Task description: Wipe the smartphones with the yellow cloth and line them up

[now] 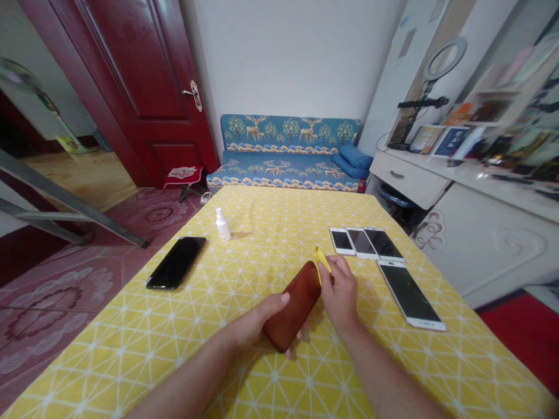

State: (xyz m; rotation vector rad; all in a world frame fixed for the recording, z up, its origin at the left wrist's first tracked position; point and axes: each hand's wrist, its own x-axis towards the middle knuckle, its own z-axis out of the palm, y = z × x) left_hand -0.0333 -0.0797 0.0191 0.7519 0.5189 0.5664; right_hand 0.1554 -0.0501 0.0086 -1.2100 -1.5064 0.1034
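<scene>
My left hand [261, 317] is closed around a phone in a brown case [293, 305], thumb across its back and fingertips showing beneath it. The phone is tilted, its brown back facing up, just over the table. In the fingers of my right hand [343, 294] is a yellow cloth [322, 259], pinched against the phone's upper right edge. Part of the cloth is hidden behind the fingers.
A yellow patterned cloth covers the table [279, 384]. On the left are a black phone [177, 263] and a white spray bottle [222, 226]. To the right lie several white phones, the nearest a larger one [413, 295]. Beyond stands a blue sofa [279, 163].
</scene>
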